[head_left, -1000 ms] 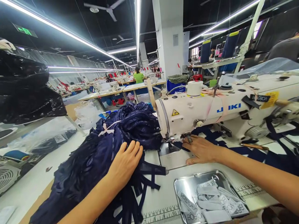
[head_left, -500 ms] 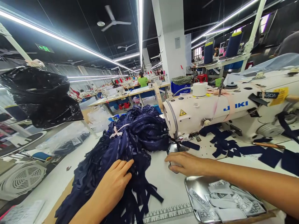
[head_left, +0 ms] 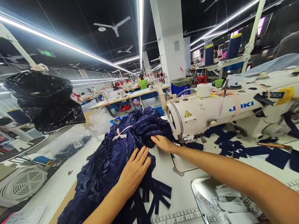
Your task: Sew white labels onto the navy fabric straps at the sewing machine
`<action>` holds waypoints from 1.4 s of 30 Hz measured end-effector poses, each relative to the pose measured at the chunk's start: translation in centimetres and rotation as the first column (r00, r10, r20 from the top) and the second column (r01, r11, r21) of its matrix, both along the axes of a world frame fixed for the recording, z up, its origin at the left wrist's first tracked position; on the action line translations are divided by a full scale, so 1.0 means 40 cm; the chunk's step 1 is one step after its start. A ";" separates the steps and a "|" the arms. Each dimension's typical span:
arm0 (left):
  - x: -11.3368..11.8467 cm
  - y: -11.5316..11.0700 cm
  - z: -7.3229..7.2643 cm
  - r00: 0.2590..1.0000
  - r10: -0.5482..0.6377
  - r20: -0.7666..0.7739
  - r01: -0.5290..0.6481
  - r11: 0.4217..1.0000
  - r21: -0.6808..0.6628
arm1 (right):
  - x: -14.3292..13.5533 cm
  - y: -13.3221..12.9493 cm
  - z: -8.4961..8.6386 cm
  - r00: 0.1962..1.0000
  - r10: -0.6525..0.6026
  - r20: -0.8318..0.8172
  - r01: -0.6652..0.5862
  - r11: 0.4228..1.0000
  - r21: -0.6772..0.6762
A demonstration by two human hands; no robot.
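Observation:
A large heap of navy blue fabric strips (head_left: 100,168), tied with a pale pink band (head_left: 120,134), lies left of the white sewing machine (head_left: 201,115). My left hand (head_left: 135,169) rests on the front of the heap with its fingers spread and nothing gripped. My right hand (head_left: 162,143) reaches past the machine's needle end and touches the right edge of the heap. Its index finger points into the fabric; the other fingers are mostly hidden, so any grip cannot be made out.
A metal tray (head_left: 195,189) with white printed labels sits at front right, beside a printed ruler scale (head_left: 182,214). Navy scraps (head_left: 233,147) and a wooden-handled tool (head_left: 277,145) lie by the machine. A black plastic bag (head_left: 44,99) hangs at left.
My right hand has moved from beside the needle area up and left to the heap. My left hand has slid right and slightly up over the fabric. The view has shifted slightly.

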State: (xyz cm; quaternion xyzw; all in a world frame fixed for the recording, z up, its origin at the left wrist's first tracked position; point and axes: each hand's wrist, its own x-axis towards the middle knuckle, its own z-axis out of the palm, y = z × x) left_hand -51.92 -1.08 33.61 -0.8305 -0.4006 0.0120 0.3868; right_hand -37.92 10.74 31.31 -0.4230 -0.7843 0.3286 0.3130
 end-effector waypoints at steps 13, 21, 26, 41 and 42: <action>0.105 -0.154 0.002 0.600 0.356 0.717 0.268 0.755 -0.599 | -0.004 0.047 0.020 0.983 -0.175 0.052 0.179 0.979 -0.102; 0.191 0.062 -0.065 0.237 0.485 0.842 0.552 0.646 -0.528 | 0.046 -0.001 0.030 0.988 0.121 0.093 -0.107 0.984 -0.140; 0.139 0.127 -0.077 0.539 0.329 0.775 0.434 0.680 -0.591 | 0.285 -0.094 0.034 0.950 0.312 0.020 -0.308 0.946 -0.100; 0.329 0.073 -0.001 0.637 0.170 0.752 0.283 0.856 -0.433 | 0.561 -0.185 0.014 0.821 0.134 0.555 -0.308 0.922 0.233; 0.345 0.092 -0.007 0.597 0.254 0.761 0.274 0.826 -0.492 | 0.572 -0.189 0.018 0.829 0.094 0.551 -0.263 0.935 0.236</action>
